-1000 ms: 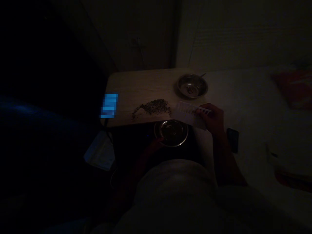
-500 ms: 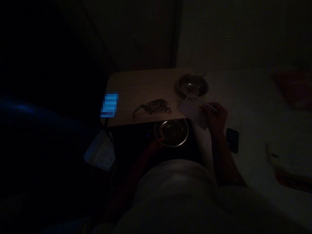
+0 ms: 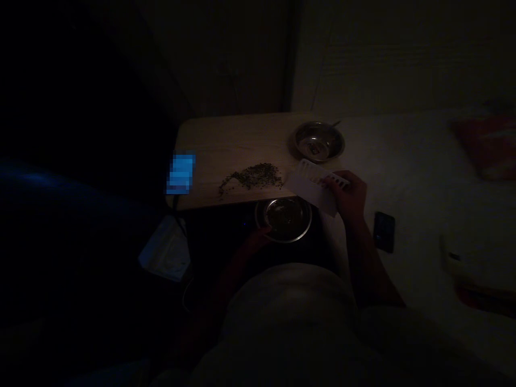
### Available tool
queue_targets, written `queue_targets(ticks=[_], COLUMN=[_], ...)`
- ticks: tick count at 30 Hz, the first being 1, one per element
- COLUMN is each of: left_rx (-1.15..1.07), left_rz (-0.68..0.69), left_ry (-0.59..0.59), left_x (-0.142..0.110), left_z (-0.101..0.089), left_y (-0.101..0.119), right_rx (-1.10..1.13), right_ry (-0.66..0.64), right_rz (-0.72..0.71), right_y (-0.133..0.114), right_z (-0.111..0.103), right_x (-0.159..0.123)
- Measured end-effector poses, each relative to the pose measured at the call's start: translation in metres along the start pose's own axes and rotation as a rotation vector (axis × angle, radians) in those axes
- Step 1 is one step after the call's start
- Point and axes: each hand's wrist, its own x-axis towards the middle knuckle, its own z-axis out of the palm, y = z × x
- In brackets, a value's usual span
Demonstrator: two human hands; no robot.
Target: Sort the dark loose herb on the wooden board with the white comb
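In dim light, my left hand (image 3: 261,234) grips the near left rim of a round metal bowl (image 3: 305,234), held below the table's front edge. Something dark lies inside that bowl, too dim to make out. Pinched in my right hand (image 3: 350,194) is a flat white sheet (image 3: 310,188) with a row of slots along its far edge. Its left end is over the table's front right part, just right of a loose heap of small dark grains or seeds (image 3: 258,176). Behind the sheet stands a second metal bowl (image 3: 318,141) with a utensil handle over its rim.
The light wooden table (image 3: 229,131) carries a bright, pixelated screen (image 3: 180,173) at its left edge. A dark phone (image 3: 384,232) lies on the pale surface to the right. Farther right is a red item (image 3: 487,148). A pale packet (image 3: 167,252) sits low at the left.
My right hand has shifted slightly left with the white sheet, bringing its end closer to the grains. The left hand and its bowl stay in place.
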Motion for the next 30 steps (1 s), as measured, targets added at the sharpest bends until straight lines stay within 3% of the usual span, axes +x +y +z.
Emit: queue_targets(ticks=[5, 11, 16, 30], left_rx=[0.026, 0.022, 0.051, 0.017], left_rz=[-0.017, -0.01, -0.025, 0.022], left_ry=[0.038, 0.045, 0.094, -0.028], left_x=[0.002, 0.0, -0.005, -0.003], left_z=[-0.005, -0.003, 0.002, -0.001], left_y=[-0.002, 0.0, 0.003, 0.001], right_rx=[-0.047, -0.016, -0.02, -0.02], right_ry=[0.103, 0.056, 0.096, 0.105], right_rz=[-0.036, -0.011, -0.013, 0.004], right_y=[0.002, -0.002, 0.001, -0.006], right_z=[0.002, 0.006, 0.009, 0.014], right_x=[0.001, -0.001, -0.002, -0.006])
